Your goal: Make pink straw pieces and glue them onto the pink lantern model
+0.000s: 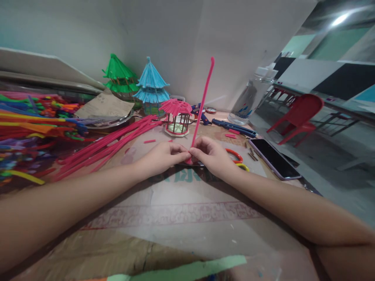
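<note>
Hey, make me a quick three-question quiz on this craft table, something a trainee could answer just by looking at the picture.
1. True or false: the left hand and the right hand are both at the lower end of the upright pink stem.

2. Multiple choice: what colour is the roof of the model pavilion closest to the hands?
A. Green
B. Blue
C. Pink

3. Fill in the blank: the phone lies on the person's ____ side.

Key: 1. True. 2. C. 3. Right.
</note>
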### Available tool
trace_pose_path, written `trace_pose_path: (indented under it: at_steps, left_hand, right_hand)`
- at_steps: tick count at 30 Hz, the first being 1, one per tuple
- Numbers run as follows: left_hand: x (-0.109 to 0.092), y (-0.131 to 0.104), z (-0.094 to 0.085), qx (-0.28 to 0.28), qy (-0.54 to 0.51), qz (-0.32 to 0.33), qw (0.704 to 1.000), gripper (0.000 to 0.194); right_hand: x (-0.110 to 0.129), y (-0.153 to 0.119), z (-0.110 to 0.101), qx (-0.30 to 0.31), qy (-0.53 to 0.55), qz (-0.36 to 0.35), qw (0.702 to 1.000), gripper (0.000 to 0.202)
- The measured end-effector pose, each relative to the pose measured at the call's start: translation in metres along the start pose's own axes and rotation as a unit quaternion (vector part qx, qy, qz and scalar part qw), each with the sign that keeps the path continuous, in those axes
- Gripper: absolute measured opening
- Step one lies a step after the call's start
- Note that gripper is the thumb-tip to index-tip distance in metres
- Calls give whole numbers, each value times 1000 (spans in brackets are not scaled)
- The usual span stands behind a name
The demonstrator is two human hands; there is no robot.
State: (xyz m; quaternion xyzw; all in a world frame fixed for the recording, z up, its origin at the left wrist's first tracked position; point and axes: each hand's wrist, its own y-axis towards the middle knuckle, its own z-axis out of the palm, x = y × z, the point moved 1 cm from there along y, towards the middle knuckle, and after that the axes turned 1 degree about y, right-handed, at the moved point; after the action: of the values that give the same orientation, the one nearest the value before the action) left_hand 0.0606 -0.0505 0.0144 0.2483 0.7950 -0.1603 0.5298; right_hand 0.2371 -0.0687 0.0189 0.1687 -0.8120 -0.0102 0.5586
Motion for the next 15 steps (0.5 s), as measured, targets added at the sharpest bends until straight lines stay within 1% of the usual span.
trace_pose_path:
  at_steps: [2,6,10,15]
  left_hand:
    - [1,0,0,4,-16,6,1000,22]
    - [1,0,1,2,-27,1,1000,21]
    - [-1,-1,1,-3,-1,-9,1000,23]
    - [-4,-3,1,4,-6,-14,1000,26]
  right_hand:
    - [0,0,-1,-8,-25,-12,1000,17]
    - [0,0,-1,-12,-37,-22,999,18]
    - [-1,1,0,-8,-34,-16,999,18]
    - [1,0,1,1,-15,-2,1000,19]
